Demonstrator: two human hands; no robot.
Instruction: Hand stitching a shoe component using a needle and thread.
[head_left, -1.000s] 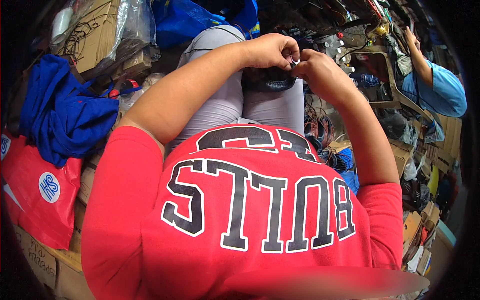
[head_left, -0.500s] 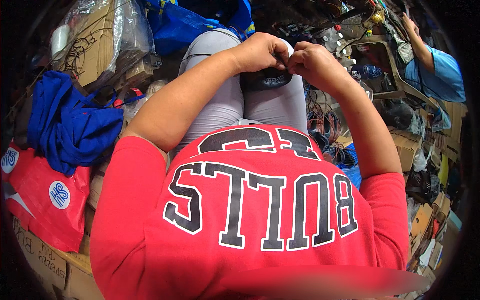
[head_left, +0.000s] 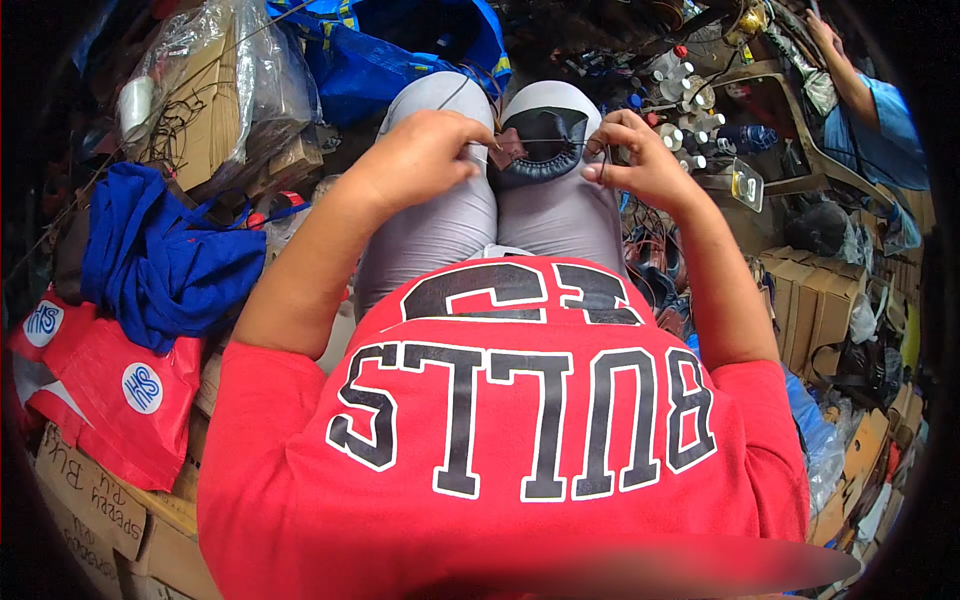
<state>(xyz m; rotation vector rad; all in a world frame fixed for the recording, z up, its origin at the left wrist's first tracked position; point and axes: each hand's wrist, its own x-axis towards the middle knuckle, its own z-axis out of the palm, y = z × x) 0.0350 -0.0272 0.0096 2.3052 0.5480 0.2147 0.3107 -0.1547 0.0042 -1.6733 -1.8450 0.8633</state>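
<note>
Filling the low foreground, there's the red shirt [head_left: 520, 545], then grey trousers [head_left: 430, 225] stretching ahead, knees side by side. Above the lap, the hands are well apart: left hand [head_left: 435, 155] and right hand [head_left: 645, 160], each gripping the same cord. Between them sits the dark shoe [head_left: 540, 172], resting on the thighs, its opening up! A reddish-brown flap [head_left: 508, 150] shows beside the left fingertips, and the thin dark cord [head_left: 550, 141] runs straight across.

Black lettering [head_left: 457, 420] on shirt [head_left: 260, 450]; logos [head_left: 143, 388] on bag [head_left: 150, 445]; handwriting [head_left: 100, 492] on cardboard [head_left: 62, 490]
</note>
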